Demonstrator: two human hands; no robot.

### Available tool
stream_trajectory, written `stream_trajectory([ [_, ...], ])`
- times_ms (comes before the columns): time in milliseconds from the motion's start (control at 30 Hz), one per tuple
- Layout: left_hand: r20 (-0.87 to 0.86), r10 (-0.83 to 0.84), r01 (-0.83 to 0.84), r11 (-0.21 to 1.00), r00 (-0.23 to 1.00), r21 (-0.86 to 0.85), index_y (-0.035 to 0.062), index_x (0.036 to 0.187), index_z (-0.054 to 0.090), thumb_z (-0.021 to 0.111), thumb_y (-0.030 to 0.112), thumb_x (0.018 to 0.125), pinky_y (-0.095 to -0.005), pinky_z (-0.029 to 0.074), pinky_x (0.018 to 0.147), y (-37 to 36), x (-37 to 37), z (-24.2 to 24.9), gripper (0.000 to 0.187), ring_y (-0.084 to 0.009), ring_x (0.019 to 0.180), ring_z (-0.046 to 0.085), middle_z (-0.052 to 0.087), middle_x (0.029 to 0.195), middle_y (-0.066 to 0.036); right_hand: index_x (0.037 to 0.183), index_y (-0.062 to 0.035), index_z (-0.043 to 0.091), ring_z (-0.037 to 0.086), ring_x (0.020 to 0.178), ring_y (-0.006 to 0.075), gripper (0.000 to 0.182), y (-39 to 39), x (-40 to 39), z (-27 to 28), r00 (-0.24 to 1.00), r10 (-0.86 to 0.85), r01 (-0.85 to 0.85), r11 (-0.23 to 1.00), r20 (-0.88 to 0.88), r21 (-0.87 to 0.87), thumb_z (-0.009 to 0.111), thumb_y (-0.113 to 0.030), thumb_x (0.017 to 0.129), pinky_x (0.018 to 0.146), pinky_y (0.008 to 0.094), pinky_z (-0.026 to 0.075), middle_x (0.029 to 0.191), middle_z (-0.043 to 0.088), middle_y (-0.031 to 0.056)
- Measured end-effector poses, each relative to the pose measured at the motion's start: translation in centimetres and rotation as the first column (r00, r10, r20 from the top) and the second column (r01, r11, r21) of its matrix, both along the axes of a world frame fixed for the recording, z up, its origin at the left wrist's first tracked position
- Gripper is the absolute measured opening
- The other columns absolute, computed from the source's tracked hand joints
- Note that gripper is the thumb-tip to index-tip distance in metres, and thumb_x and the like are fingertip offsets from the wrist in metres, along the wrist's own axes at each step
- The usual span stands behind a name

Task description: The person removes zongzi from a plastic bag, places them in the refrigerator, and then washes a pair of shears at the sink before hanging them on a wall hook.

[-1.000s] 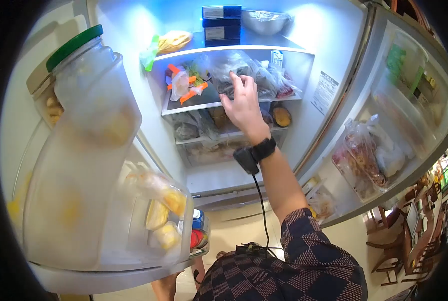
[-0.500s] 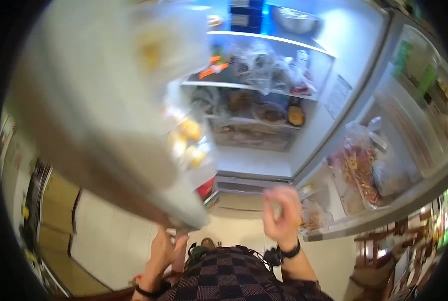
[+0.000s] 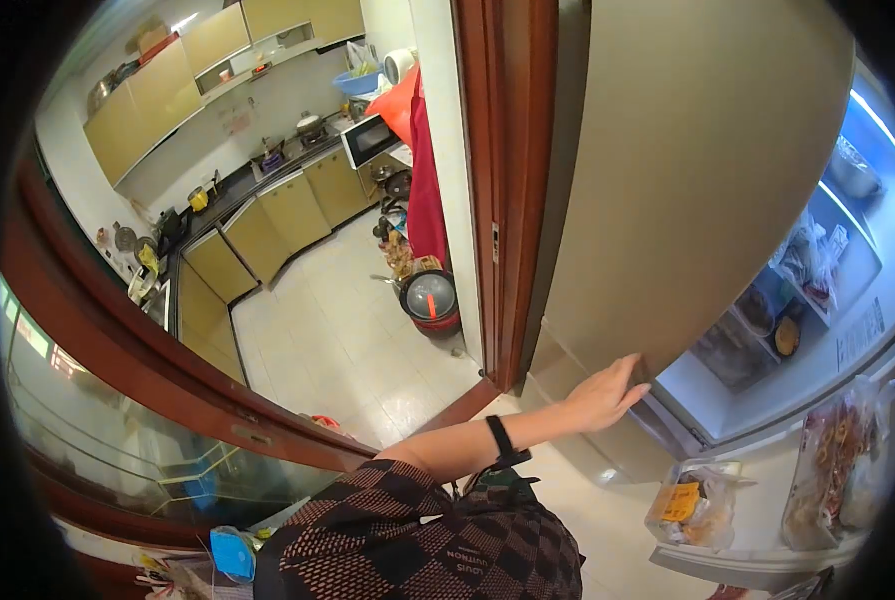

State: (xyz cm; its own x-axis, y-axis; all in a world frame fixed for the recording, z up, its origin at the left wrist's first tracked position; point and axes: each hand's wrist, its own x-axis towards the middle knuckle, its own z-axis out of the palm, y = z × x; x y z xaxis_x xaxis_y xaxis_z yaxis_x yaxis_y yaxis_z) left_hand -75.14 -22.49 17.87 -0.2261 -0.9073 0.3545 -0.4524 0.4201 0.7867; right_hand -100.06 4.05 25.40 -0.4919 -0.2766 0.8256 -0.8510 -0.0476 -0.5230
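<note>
Head view: left hand (image 3: 607, 393) open, flat against fridge door (image 3: 687, 180) lower edge.

Single head-worn view, angled down, close to fridge door (image 3: 687, 170), kitchen beyond

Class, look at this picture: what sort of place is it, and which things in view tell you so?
Most likely a home kitchen. A hand rests on the door of an open fridge with food on its shelves, a microwave sits on a counter, and yellow cabinets line the far wall above a tiled floor.
</note>
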Motion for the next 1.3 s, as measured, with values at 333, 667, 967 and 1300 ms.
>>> stream_trajectory([
  [333, -0.045, -0.042, 0.049, 0.986, 0.998, 0.161, -0.0052, 0.127, 0.045, 0.050, 0.037, 0.105, -0.0475, 0.050, 0.089, -3.5, -2.4, 0.9, 0.048, -0.0414, 0.104, 0.061, 0.059, 0.111, -0.026, 0.110, -0.0029, 0.061, 0.061, 0.095, 0.0281, 0.019, 0.3, -1.5, -1.0, 0.980, 0.077, -0.137, 0.930, 0.185, 0.341, 0.057, -0.016, 0.097, 0.089, 0.0408, 0.049, 0.110, 0.063, 0.0146],
  [667, -0.054, 0.130, -0.122, 0.983, 0.990, 0.137, -0.0035, 0.135, 0.043, 0.053, 0.038, 0.103, -0.0450, 0.049, 0.097, -2.2, 5.7, -4.2, 0.054, -0.0370, 0.113, 0.061, 0.054, 0.131, -0.025, 0.113, -0.0019, 0.061, 0.060, 0.099, 0.0277, 0.024, -5.7, -0.1, -2.4, 0.872, 0.288, -0.484, 0.622, 0.395, 0.615, 0.055, -0.024, 0.103, 0.093, 0.0409, 0.048, 0.113, 0.064, 0.0152],
  [967, -0.047, 0.540, -0.495, 0.800, 0.840, 0.339, -0.0052, 0.136, 0.043, 0.052, 0.038, 0.103, -0.0455, 0.046, 0.101, 3.8, 22.6, -9.8, 0.054, -0.0408, 0.121, 0.057, 0.054, 0.131, -0.029, 0.119, 0.0034, 0.058, 0.061, 0.105, 0.0290, 0.021, -18.8, 6.6, -4.5, 0.701, 0.551, -0.713, 0.545, 0.453, 0.441, 0.057, -0.009, 0.101, 0.097, 0.0388, 0.047, 0.113, 0.063, 0.0190],
  [1300, -0.006, 0.814, -0.708, 0.508, 0.580, 0.490, -0.0055, 0.136, 0.045, 0.055, 0.038, 0.103, -0.0421, 0.053, 0.091, 3.7, 41.1, -12.1, 0.055, -0.0363, 0.105, 0.066, 0.057, 0.128, -0.029, 0.120, 0.0043, 0.061, 0.065, 0.101, 0.0306, 0.033, -27.7, 13.2, -7.2, 0.935, 0.338, -0.184, 0.718, -0.105, 0.671, 0.070, -0.011, 0.092, 0.091, 0.0374, 0.054, 0.109, 0.067, 0.0248],
])
